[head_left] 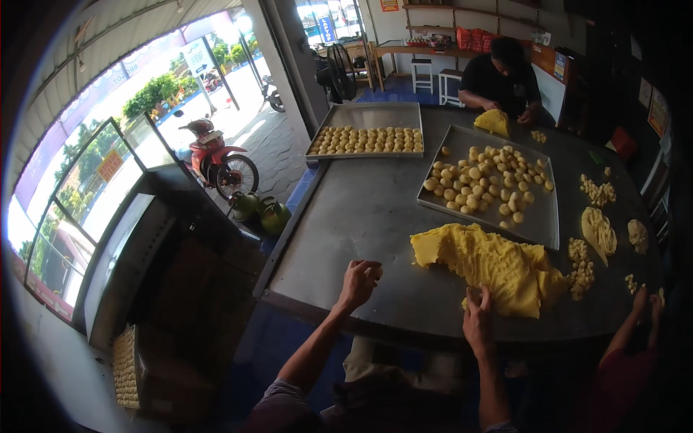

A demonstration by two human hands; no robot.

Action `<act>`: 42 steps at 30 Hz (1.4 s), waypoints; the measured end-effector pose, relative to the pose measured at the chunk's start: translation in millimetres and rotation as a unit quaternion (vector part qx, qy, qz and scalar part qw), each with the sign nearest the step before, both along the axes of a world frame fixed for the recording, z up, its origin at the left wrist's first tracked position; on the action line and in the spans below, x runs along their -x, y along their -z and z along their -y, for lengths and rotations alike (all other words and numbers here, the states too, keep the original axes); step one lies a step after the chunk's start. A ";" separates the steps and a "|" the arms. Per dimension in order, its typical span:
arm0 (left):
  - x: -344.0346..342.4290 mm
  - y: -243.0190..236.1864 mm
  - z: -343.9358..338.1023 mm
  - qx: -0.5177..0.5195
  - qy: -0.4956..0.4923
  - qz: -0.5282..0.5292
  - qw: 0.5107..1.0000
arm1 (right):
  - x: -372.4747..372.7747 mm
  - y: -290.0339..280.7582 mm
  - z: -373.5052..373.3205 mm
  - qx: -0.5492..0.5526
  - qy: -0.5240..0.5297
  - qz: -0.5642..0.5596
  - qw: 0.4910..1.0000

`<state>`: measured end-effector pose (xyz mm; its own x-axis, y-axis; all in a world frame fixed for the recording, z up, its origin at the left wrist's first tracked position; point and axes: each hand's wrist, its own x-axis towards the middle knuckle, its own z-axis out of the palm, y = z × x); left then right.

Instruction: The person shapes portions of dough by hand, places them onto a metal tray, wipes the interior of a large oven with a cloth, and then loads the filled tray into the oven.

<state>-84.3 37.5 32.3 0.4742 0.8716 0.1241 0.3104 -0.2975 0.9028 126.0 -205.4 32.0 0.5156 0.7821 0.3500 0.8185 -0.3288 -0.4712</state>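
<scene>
My left hand (359,281) is raised over the steel table (325,216), left of a large, crumpled yellow dough mass (491,263), its fingers curled round a small dough ball (373,273). My right hand (478,314) is at the near lower edge of the yellow mass, fingers bent against it with a small yellow piece (465,302); part of its grip is hidden. Beyond the mass, a metal tray (426,195) holds many loose round dough balls (473,180). Small dough pieces (581,267) lie in a pile to the right of the mass.
Another tray (314,148) with rows of balls sits at the far left. A person (502,79) works opposite with yellow dough. A co-worker's hands (646,303) are at my right. A glass cabinet (115,238), gas cylinders (267,216) and a motorbike (224,162) are left.
</scene>
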 end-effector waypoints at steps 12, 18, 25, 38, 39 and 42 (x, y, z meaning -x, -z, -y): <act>-40.4 12.0 -64.3 -0.311 0.104 -0.044 0.944 | -1.2 12.0 2.3 0.028 0.060 0.062 0.996; -33.4 42.3 -91.2 -0.232 0.101 -0.255 0.933 | -6.9 3.3 -7.9 0.013 0.007 -0.004 1.000; -6.7 8.7 -11.1 -0.284 0.065 -0.115 0.950 | -28.5 -10.2 -13.2 0.153 -0.028 0.066 0.986; -21.8 -13.0 42.7 -0.321 0.126 -0.247 0.906 | -21.0 1.0 6.0 0.020 0.027 -0.035 0.999; -33.7 -30.3 38.4 -0.266 0.133 -0.312 0.902 | -21.3 -2.1 -0.9 0.035 0.031 -0.036 0.998; -54.7 13.6 9.4 -0.438 0.002 -0.231 0.869 | -21.2 -5.2 -17.5 0.055 0.012 -0.019 0.998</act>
